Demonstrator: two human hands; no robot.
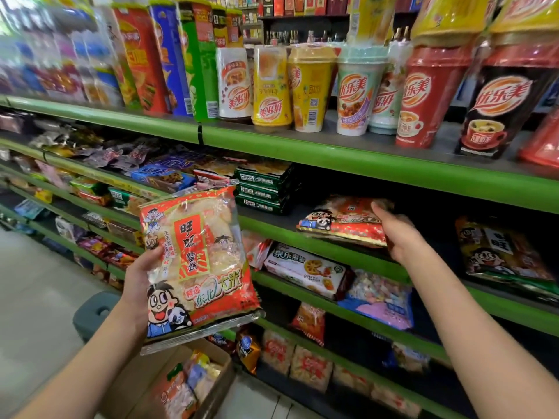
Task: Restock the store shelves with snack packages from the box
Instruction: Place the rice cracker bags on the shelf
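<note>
- Left hand (142, 275) grips a rice-cracker bag (198, 264) upright above the box (193, 385), ready for shelving.
- Right hand (396, 234) seems to hold the shelved bag (341, 222), probably straightening it.

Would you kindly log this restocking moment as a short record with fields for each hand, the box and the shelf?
left hand: grips a red rice cracker bag, held upright in front of the shelves
right hand: on a matching red bag lying flat on the green shelf
cardboard box: open on the floor below, packages inside
top shelf: milk tea cups
</note>
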